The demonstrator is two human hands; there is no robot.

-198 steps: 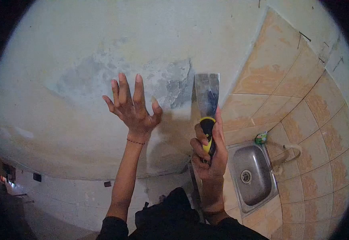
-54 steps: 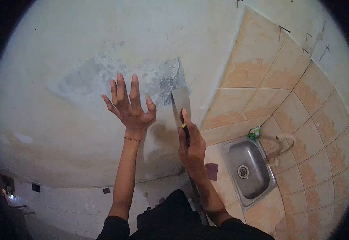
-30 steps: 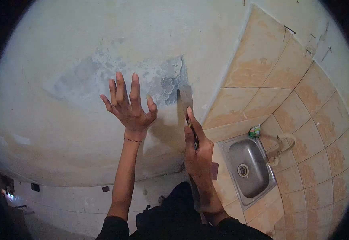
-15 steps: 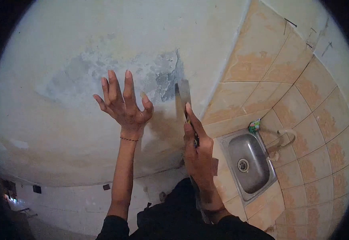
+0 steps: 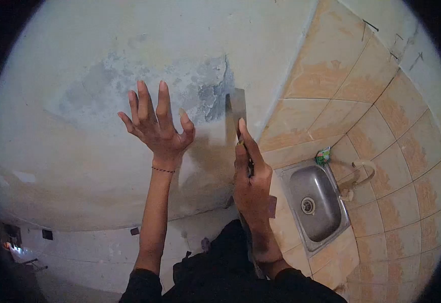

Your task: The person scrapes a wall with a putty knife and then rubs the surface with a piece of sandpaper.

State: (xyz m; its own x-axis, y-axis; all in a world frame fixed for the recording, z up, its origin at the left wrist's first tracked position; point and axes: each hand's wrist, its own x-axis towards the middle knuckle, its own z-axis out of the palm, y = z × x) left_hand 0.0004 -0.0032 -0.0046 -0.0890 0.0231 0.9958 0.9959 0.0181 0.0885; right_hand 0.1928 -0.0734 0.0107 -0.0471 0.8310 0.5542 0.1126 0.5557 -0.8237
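Note:
My right hand (image 5: pixel 253 189) is wrapped around the handle of a putty knife (image 5: pixel 237 104), its index finger stretched along the tool toward the blade. The flat metal blade points up the wall, close beside the right edge of a rough grey patch (image 5: pixel 211 98) where the paint and plaster have flaked off. Fingers spread, my left hand (image 5: pixel 161 132) lies against the wall (image 5: pixel 94 166) over the lower part of the bare patch and holds nothing. A thin dark cord circles the left wrist. Most of the knife's handle is hidden by my right hand.
To the right, a steel sink (image 5: pixel 315 202) is set in a tiled counter (image 5: pixel 331 267). A green packet (image 5: pixel 323 156) stands at its far corner near a pale tap (image 5: pixel 364 171). Orange-and-cream tiles (image 5: pixel 377 131) cover the adjoining wall. The floor (image 5: pixel 94 252) shows at lower left.
My right hand and the putty knife have shifted slightly up and to the right, and more of the blade's face shows. My left hand stays spread on the wall.

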